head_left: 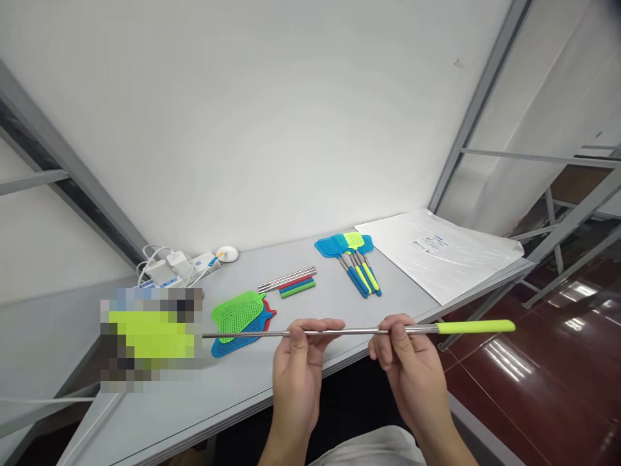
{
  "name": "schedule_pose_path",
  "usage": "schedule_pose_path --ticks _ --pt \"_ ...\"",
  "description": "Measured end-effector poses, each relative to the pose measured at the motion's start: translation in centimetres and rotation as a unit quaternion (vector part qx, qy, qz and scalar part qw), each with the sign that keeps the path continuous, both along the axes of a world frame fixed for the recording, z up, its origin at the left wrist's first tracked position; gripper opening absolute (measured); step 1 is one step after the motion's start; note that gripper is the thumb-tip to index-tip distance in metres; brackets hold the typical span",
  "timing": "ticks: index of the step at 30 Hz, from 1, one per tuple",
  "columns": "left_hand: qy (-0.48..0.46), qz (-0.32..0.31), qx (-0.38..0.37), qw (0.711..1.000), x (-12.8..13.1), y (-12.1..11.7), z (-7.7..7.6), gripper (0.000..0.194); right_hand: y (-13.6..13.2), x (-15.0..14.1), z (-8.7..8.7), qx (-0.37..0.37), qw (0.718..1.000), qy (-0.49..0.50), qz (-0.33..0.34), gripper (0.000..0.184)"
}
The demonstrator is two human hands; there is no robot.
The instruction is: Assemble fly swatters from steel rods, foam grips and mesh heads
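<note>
- Swatter with a yellow-green blade, silvery metal rod and yellow-green sleeve handle [359, 331]: held near level across both hands, its left part over the pale grey tabletop [204, 388], its right end beyond the front edge.
- Blade end, left: probably light and bendy; a poor place to hold.
- Left hand [301, 366]: pinches the thin rod, thumb in front, fingers behind.
- Rod, middle: looks stiff but slender; bare metal likely slick, could kink if forced sideways.
- Right hand [412, 362]: thumb and fingers closed on the rod, just left of the handle.
- Handle, right: likely the surest hold.
- Looks: blade pixelated, detail lost; rod shiny, thicker rightward; handle smooth, round-tipped.
</note>
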State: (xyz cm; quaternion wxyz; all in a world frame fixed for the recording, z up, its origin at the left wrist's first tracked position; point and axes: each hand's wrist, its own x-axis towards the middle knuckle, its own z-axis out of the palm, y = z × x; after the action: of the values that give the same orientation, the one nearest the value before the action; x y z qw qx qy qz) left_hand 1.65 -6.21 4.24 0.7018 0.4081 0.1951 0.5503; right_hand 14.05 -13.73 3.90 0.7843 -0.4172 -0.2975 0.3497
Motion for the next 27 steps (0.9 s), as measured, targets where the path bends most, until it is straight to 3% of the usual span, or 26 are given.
schedule_pose_path --ticks 5,13,20,22,27 --pt "0.011 0.085 -0.015 0.996 -2.0 1.5 0.5 0.035 -0.1 1.0 0.0 -0.015 0.999 0.023 -0.026 0.021" --pt "-0.009 0.189 -0.077 0.979 -5.2 4.7 1.3 0.034 -1.0 7.1 0.7 0.014 0.978 0.157 -0.136 0.018" --pt "-0.068 0.253 -0.081 0.962 -4.7 4.7 1.6 0.043 -0.5 6.6 0.2 0.022 0.979 0.17 -0.115 0.021" --pt "-0.063 0.243 -0.05 0.967 -3.8 4.1 1.2 0.04 -0.1 5.9 -0.1 0.023 0.981 0.173 -0.082 0.021" --pt "0.018 0.117 -0.005 0.993 -1.9 2.2 0.4 0.036 0.3 3.5 -0.8 0.007 0.988 0.153 0.014 0.019"
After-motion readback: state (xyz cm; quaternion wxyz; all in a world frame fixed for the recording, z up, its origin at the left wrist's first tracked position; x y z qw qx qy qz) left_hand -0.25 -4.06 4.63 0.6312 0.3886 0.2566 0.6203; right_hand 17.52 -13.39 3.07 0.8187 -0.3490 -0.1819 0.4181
